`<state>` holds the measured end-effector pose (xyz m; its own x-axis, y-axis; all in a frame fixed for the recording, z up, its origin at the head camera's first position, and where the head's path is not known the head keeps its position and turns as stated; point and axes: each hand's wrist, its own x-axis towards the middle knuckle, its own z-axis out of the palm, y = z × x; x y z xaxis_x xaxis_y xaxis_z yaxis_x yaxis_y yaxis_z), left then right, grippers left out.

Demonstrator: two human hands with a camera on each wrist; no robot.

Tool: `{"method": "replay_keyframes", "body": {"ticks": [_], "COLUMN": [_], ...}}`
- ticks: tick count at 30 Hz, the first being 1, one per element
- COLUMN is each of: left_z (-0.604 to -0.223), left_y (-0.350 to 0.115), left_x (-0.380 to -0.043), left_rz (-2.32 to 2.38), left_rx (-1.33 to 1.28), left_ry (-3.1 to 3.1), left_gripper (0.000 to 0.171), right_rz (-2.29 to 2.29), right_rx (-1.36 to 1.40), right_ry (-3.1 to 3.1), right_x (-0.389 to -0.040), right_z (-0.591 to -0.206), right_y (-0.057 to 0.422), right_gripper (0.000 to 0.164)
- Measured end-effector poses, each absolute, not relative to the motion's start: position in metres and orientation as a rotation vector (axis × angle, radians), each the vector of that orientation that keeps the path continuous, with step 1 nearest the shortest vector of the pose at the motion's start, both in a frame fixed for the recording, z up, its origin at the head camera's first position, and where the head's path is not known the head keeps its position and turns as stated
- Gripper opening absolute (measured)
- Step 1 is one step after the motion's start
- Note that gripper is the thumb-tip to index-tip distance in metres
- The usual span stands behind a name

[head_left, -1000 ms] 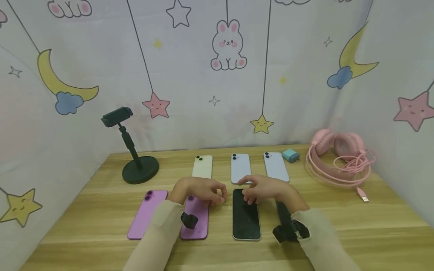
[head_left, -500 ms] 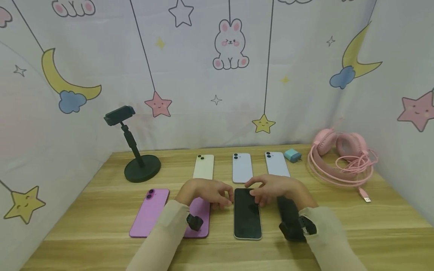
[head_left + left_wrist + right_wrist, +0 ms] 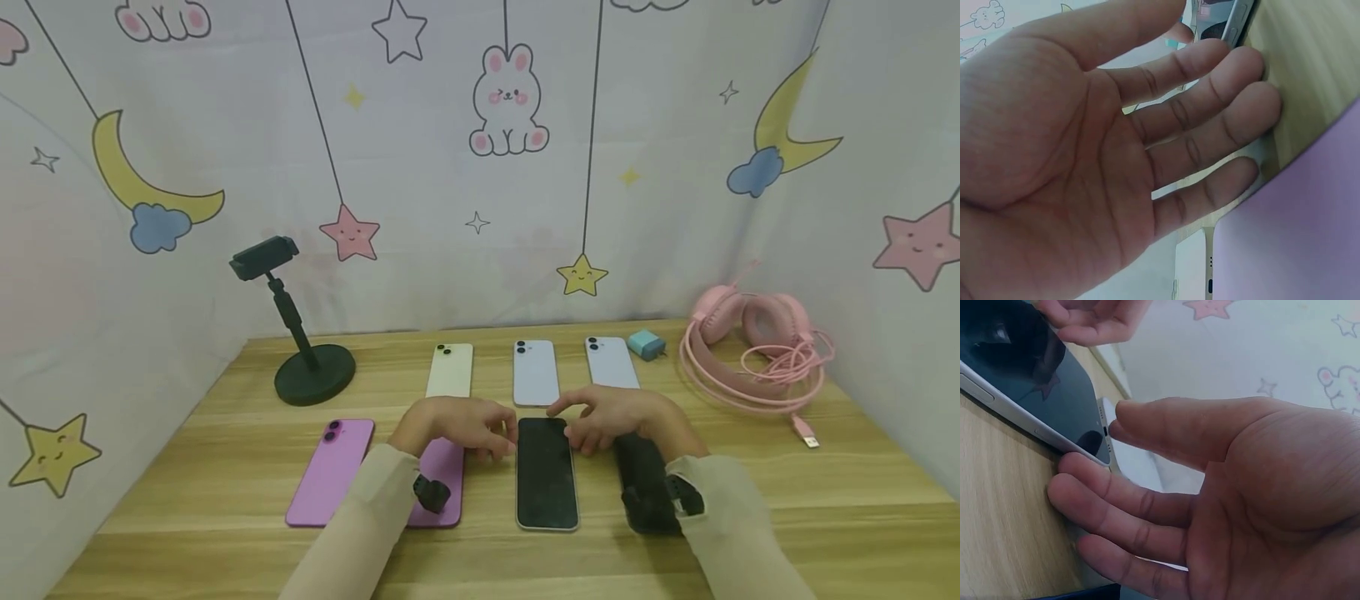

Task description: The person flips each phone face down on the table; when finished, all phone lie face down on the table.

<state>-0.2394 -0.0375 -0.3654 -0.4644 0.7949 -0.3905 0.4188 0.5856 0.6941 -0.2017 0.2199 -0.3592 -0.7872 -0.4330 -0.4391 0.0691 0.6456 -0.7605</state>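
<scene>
A phone lies screen up on the wooden table between my two hands, its dark glass framed by a pale edge. My left hand has its fingertips right at the phone's upper left edge, fingers loosely bent and holding nothing. On the other side, my right hand has its fingertips by the upper right corner, the index finger reaching over the top edge. In the right wrist view, fingers touch the phone's side. Beneath my left wrist is a purple phone, partly hidden. A dark phone is partly covered by my right wrist.
Another purple phone lies at left. Along the back are a cream phone, two white phones, one in the middle, and a blue charger. A black phone stand and pink headphones flank them.
My left hand has moved right, up to the phone's left edge. My right hand has drawn right, off the screen to the upper right corner. The phones stay in place.
</scene>
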Motion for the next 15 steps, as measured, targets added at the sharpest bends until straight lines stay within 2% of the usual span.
{"method": "replay_keyframes", "body": {"ticks": [4,15], "left_z": [-0.3657,-0.3671], "left_y": [-0.0354,-0.0277], "left_x": [-0.239,-0.2361], "left_rz": [0.708,0.696], "left_rx": [0.992,1.051], "left_ry": [2.081,2.128], "left_gripper": [0.013,0.043], "right_rz": [-1.094,-1.108], "right_rx": [-0.273,-0.294], "right_ry": [2.245,2.208], "right_x": [-0.2019,-0.2021], "right_z": [-0.3602,-0.3629], "right_y": [0.2206,0.2215], "right_gripper": [0.052,0.059]}}
